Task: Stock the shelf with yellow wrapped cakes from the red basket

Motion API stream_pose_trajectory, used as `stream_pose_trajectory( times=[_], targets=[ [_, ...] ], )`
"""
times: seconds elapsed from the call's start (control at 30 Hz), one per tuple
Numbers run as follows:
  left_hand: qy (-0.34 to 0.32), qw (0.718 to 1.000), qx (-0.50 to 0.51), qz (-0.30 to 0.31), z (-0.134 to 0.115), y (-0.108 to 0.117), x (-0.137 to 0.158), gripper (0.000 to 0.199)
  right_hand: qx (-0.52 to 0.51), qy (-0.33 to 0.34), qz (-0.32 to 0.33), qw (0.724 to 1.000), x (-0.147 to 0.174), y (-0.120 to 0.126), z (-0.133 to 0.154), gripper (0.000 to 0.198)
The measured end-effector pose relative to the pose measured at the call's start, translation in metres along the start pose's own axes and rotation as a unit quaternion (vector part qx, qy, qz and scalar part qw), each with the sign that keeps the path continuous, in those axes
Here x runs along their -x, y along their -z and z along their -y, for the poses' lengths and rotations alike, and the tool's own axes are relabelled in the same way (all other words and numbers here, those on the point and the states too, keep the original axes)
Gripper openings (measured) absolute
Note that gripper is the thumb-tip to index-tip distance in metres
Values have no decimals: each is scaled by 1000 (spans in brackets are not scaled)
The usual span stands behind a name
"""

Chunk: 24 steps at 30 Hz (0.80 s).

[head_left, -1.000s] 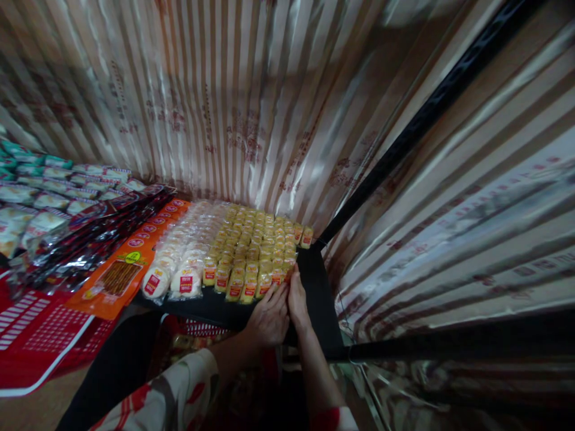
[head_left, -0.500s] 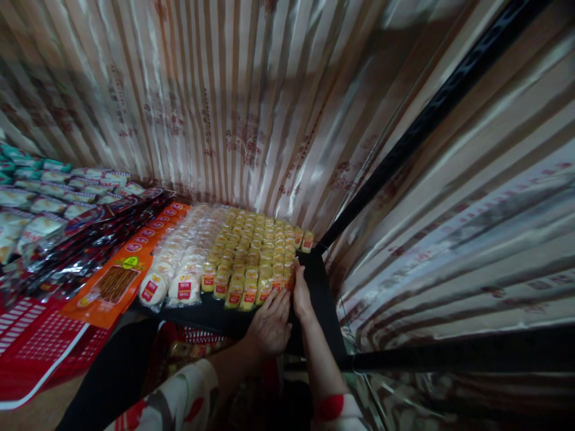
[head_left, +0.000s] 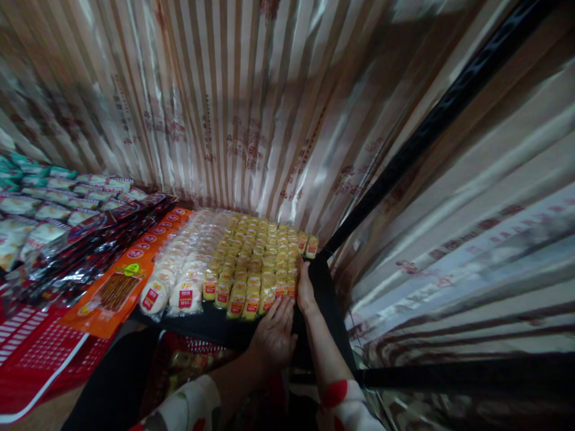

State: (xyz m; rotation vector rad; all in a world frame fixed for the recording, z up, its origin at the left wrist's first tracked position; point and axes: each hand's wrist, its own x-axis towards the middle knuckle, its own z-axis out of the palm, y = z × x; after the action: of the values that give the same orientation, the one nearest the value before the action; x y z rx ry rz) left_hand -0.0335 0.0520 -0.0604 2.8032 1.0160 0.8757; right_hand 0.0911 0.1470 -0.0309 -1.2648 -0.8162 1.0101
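Observation:
Rows of small yellow wrapped snack cakes (head_left: 251, 257) with red labels stand on a black shelf (head_left: 330, 305). My left hand (head_left: 273, 335) lies with its straight fingers against the front of the right-hand rows. Along the right side of those rows, my right hand (head_left: 306, 288) is held upright with its fingers extended, its palm facing the cakes. Neither hand is wrapped round a packet; the right fingertips are partly hidden by the cakes. Left of the yellow rows are two columns of round white wrapped cakes (head_left: 185, 294).
An orange snack packet (head_left: 114, 284), dark shiny packets (head_left: 90, 245) and white packets (head_left: 49, 209) fill the left. A red basket (head_left: 49, 347) stands front left; another basket with yellow packets (head_left: 182, 359) is below the shelf. Black metal bars (head_left: 431, 143) and a striped curtain (head_left: 215, 108) border the shelf.
The view has shifted slightly, so the shelf and goods appear a little lower and further right. Both hands stay against the yellow cakes.

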Motion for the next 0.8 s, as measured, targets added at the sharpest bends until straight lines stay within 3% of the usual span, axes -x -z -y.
stream_pose_trajectory(
  times=[0.3, 0.67, 0.8],
  targets=[
    [0, 1000, -7, -2, -1, 13, -4, 51, 10, 16, 11, 1000, -24, -2, 0, 69],
    [7, 1000, 8, -1, -3, 16, -5, 50, -17, 26, 15, 999, -32, -2, 7, 66],
    [2, 1000, 0, -9, -2, 13, -4, 50, -68, 32, -32, 997, -32, -2, 4, 63]
  ],
)
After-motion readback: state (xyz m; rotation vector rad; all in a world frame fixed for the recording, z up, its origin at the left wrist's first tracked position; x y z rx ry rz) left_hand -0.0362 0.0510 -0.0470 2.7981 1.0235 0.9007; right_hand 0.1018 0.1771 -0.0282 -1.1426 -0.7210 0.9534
